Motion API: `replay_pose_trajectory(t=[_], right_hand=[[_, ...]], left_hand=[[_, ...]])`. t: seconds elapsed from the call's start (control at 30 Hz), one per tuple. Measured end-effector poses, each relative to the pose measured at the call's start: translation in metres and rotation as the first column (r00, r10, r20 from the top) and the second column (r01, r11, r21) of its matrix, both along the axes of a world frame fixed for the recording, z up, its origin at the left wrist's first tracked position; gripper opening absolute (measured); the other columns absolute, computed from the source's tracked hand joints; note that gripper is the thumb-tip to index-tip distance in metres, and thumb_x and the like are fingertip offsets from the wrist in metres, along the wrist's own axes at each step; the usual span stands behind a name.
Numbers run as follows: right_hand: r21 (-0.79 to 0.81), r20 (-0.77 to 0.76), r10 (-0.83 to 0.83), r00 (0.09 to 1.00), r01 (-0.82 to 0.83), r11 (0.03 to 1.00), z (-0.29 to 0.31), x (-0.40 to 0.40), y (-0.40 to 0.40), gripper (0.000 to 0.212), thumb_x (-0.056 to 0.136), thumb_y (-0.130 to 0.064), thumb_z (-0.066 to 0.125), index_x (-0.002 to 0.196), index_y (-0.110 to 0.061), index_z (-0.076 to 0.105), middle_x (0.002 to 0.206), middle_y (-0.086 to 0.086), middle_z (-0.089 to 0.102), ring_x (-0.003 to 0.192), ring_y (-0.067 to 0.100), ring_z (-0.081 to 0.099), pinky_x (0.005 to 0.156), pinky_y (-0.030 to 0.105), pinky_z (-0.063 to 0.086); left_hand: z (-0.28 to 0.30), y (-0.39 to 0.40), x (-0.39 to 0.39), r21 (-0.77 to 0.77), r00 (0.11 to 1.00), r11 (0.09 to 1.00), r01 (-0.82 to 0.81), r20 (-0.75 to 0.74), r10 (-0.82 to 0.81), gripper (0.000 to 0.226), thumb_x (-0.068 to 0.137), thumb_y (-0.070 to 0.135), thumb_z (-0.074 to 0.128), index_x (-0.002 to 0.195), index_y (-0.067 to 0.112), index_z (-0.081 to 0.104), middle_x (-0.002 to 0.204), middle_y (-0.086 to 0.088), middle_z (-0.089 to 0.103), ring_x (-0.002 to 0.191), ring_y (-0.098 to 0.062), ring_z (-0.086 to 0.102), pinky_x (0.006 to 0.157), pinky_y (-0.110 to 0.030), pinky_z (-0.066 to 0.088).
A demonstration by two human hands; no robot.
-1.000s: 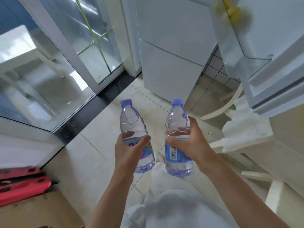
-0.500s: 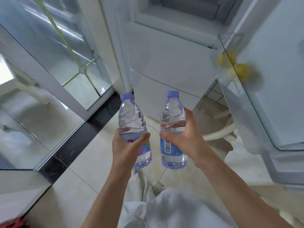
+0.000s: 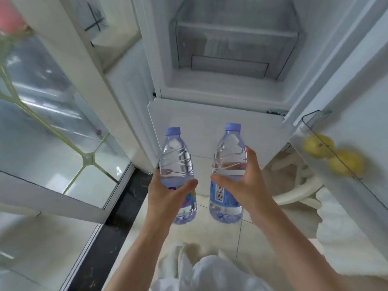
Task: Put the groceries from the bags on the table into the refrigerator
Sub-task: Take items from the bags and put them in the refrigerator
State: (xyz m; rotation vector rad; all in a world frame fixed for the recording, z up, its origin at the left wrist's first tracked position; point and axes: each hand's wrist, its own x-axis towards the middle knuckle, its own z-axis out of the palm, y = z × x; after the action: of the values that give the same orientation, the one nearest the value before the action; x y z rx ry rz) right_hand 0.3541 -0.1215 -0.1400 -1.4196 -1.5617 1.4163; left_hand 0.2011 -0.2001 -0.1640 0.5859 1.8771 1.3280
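Two clear water bottles with pale purple caps stand upright in front of me. My left hand (image 3: 168, 196) grips the left water bottle (image 3: 176, 160) around its label. My right hand (image 3: 243, 183) holds the right water bottle (image 3: 228, 156) at its middle. Straight ahead is the white refrigerator (image 3: 210, 122), its upper compartment open, with a clear drawer (image 3: 233, 45) inside. The open fridge door (image 3: 373, 97) is at the right; its clear door shelf (image 3: 310, 143) holds two yellow fruits (image 3: 331, 154).
A glass sliding door with a white frame (image 3: 79, 66) runs along the left, with a dark floor track (image 3: 117, 208) below it. The fridge's lower door is shut. A white chair (image 3: 298, 185) stands under the open door at the right. The floor is pale tile.
My view has tilted up and moved closer to the refrigerator, so its open upper compartment now shows. Both hands still hold the bottles upright, in the same grip.
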Motion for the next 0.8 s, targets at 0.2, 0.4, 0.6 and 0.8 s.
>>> replay_pose_trajectory(t=[0.2, 0.4, 0.6, 0.8], right_hand=[[0.133, -0.016, -0.052, 0.999, 0.054, 0.990, 0.018, -0.039, 0.047, 0.085, 0.068, -0.027, 0.082, 0.136, -0.031, 0.031, 0.109, -0.009, 0.061, 0.100, 0.002, 0.059, 0.081, 0.023, 0.053], [0.272, -0.108, -0.095, 0.990, 0.122, 0.955, 0.055, -0.061, 0.122, 0.080, 0.069, -0.021, 0.083, 0.133, -0.030, 0.035, 0.103, -0.015, 0.061, 0.094, -0.010, 0.059, 0.074, 0.011, 0.050], [0.418, -0.213, -0.070, 0.975, 0.156, 0.895, 0.099, -0.082, 0.203, 0.073, 0.066, -0.016, 0.084, 0.125, -0.024, 0.040, 0.102, -0.011, 0.064, 0.095, 0.004, 0.065, 0.085, 0.031, 0.055], [0.511, -0.330, -0.097, 0.939, 0.265, 0.818, 0.134, -0.092, 0.265, 0.068, 0.071, -0.003, 0.080, 0.124, -0.021, 0.042, 0.101, -0.010, 0.064, 0.089, -0.001, 0.065, 0.074, 0.010, 0.049]], left_hand=[[0.022, 0.072, -0.048, 0.059, 0.993, 0.994, 0.091, -0.079, -0.086, 0.047, 0.066, 0.021, 0.086, 0.107, 0.018, 0.063, 0.094, 0.002, 0.072, 0.085, -0.016, 0.070, 0.066, -0.025, 0.057], [0.061, 0.159, -0.069, 0.226, 0.988, 0.967, 0.115, -0.125, -0.088, 0.045, 0.066, 0.021, 0.086, 0.103, 0.021, 0.062, 0.091, 0.004, 0.070, 0.081, -0.010, 0.070, 0.061, -0.019, 0.054], [0.103, 0.244, -0.077, 0.403, 0.979, 0.908, 0.116, -0.202, -0.035, 0.058, 0.055, 0.030, 0.087, 0.107, 0.022, 0.063, 0.097, 0.005, 0.072, 0.089, -0.011, 0.070, 0.078, -0.036, 0.059], [0.133, 0.309, -0.082, 0.510, 0.964, 0.858, 0.053, -0.249, 0.088, 0.052, 0.057, 0.023, 0.090, 0.098, 0.027, 0.060, 0.092, 0.009, 0.068, 0.085, -0.008, 0.068, 0.076, -0.031, 0.057]])
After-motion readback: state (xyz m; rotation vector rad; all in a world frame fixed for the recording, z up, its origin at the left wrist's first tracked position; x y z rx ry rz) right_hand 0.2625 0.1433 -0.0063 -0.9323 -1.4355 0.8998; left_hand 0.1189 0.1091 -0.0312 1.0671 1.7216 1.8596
